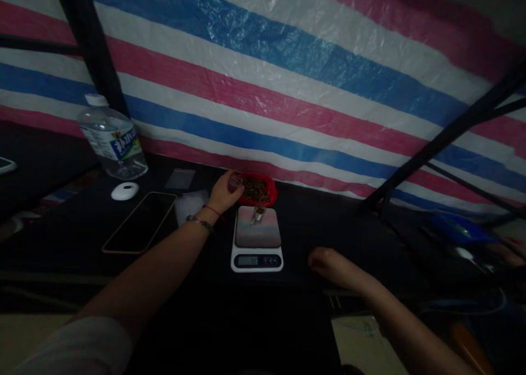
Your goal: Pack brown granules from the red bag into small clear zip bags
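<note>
At the far side of the table, my left hand [226, 193] is closed on a small dark red object [235, 184], its kind unclear in the dim light. It is beside a red container [271, 191] holding brown, grain-like bits [255, 189]. A white kitchen scale [258, 238] stands just in front, its small display lit. On the scale's plate sits a small clear cup [258, 214] with brown matter in it. My right hand [331, 264] rests at the table's near edge, right of the scale, fingers curled in; whatever they might hold is hidden.
Left of my left hand lie clear plastic bags [191, 204], a phone [139, 223], a white oval case [125, 191] and a large clear bottle [114, 139]. A striped plastic sheet [263, 96] hangs behind the black table [320, 221]. Another person's hand [513, 250] shows at far right, near a blue object [460, 227].
</note>
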`<action>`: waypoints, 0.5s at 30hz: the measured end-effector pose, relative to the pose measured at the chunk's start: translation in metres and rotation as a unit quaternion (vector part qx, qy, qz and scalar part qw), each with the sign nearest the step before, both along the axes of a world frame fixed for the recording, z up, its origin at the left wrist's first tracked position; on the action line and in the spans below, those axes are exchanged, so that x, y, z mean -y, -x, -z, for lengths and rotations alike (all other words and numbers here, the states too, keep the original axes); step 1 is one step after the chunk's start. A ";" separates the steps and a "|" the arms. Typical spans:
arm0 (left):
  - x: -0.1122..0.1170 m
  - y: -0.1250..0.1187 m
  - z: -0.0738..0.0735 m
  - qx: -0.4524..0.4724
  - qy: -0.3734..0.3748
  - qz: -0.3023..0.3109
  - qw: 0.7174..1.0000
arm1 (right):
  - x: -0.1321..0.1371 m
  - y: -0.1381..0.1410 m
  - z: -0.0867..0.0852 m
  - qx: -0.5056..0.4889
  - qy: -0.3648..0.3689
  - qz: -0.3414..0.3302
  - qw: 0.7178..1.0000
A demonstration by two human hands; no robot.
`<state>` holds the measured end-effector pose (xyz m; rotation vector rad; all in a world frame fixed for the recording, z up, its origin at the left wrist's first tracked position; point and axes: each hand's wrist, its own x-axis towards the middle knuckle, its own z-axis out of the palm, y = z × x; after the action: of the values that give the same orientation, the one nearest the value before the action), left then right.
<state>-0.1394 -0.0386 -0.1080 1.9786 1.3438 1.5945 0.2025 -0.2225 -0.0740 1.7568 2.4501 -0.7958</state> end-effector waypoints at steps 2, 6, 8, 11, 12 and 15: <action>0.000 0.000 0.000 -0.004 0.005 0.009 1.000 | -0.012 0.011 -0.005 -0.037 -0.034 -0.013 0.999; 0.000 -0.001 0.000 -0.002 0.022 0.039 0.999 | -0.057 0.053 -0.027 -0.118 -0.176 -0.050 0.976; 0.000 -0.002 0.000 0.014 0.033 0.056 0.998 | -0.082 0.080 -0.035 -0.151 -0.245 -0.056 0.956; -0.001 -0.003 0.002 0.041 0.051 0.076 0.995 | -0.108 0.112 -0.034 -0.179 -0.279 -0.088 0.939; -0.001 -0.003 0.003 0.047 0.057 0.080 0.994 | -0.113 0.119 -0.031 -0.186 -0.277 -0.102 0.937; -0.003 -0.003 0.006 0.055 0.072 0.086 0.992 | -0.124 0.125 -0.020 -0.224 -0.287 -0.103 0.926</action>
<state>-0.1365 -0.0354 -0.1139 1.8390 1.1764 1.4633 0.0780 -0.0980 -0.0536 1.5217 3.3875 -0.5331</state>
